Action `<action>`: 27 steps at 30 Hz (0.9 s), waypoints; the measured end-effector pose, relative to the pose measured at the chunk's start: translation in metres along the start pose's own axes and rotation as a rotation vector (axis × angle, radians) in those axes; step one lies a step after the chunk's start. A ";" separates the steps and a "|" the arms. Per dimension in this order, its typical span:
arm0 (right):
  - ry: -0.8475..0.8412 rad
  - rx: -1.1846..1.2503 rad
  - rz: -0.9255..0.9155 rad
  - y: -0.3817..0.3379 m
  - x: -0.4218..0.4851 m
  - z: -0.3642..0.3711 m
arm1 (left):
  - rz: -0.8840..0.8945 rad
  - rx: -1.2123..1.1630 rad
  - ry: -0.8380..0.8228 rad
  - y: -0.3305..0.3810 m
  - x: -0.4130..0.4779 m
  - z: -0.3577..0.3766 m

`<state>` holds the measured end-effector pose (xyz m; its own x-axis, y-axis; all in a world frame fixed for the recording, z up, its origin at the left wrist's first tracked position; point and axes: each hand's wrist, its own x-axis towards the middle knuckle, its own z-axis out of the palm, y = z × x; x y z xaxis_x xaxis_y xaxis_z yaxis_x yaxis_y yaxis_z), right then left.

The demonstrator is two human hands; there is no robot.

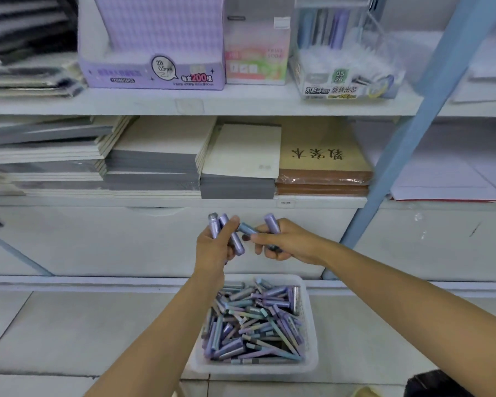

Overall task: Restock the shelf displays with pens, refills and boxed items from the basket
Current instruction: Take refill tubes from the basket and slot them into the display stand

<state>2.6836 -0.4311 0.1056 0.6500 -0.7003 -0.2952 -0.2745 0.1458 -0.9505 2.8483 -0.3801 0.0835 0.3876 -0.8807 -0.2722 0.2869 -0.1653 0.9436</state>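
A white plastic basket [308, 319] on the floor holds several purple and blue lead refill tubes [255, 325] in a loose heap. Above it, my left hand [214, 247] is shut on two purple refill tubes [226, 233] that stick up from the fist. My right hand [287, 243] grips a purple tube [271, 223] and a blue one [246, 229], whose end touches the left hand's tubes. On the top shelf stand a purple 2B 0.5 mm display box [152, 73] and a clear 0.5 2B display box [347, 67].
A pink boxed display [257, 61] sits between the two boxes. The middle shelf carries stacks of notebooks [155, 161] and brown wrapped books [324, 164]. A blue shelf post [398, 156] slants on the right. White cabinet fronts and pale floor tiles surround the basket.
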 end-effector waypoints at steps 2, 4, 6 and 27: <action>0.000 -0.032 -0.001 -0.015 -0.007 -0.007 | 0.058 0.113 -0.104 0.020 -0.004 0.004; -0.010 -0.066 -0.011 -0.032 -0.015 -0.013 | 0.106 0.253 -0.164 0.039 -0.007 0.008; 0.010 -0.084 -0.031 -0.049 -0.021 -0.020 | 0.162 0.424 -0.196 0.057 -0.008 0.011; 0.122 0.146 -0.286 -0.167 -0.058 -0.041 | 0.358 0.288 -0.422 0.172 -0.038 0.042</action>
<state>2.6626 -0.4434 0.2850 0.5942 -0.8042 -0.0095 0.0163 0.0239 -0.9996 2.8459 -0.3939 0.2645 0.0194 -0.9934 0.1127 -0.0677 0.1111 0.9915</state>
